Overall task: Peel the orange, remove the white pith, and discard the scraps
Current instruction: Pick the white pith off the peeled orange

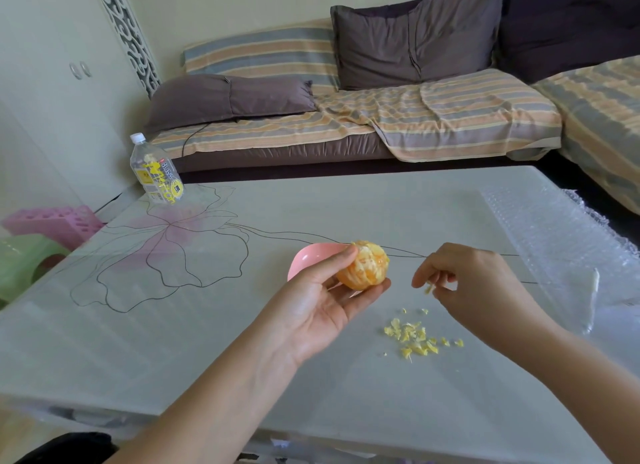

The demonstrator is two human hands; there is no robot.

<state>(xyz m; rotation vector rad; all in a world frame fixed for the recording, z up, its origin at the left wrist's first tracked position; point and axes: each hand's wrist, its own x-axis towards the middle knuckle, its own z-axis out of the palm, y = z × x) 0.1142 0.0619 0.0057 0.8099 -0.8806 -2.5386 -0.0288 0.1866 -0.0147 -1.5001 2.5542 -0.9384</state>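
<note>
Both forearms reach in from the bottom edge, cut off above the wrists. Palm up, the left hand (pixel 322 297) holds the peeled orange (pixel 363 266) over the table (pixel 242 342), gripped between the thumb on top and curled fingers beneath; the fingers' far side is hidden by the fruit. Right of the orange and apart from it, the right hand (pixel 474 283) pinches a small strip of pith (pixel 429 288) between thumb and fingertips; the grip itself is too small to make out clearly. Below and right of the orange, a loose pile of scraps (pixel 415 339) lies on the table. Just behind the orange, a pink bowl (pixel 311 259) is largely hidden by the left hand. Far to the orange's upper left stands a capped bottle (pixel 156 171); its label is unreadable.
</note>
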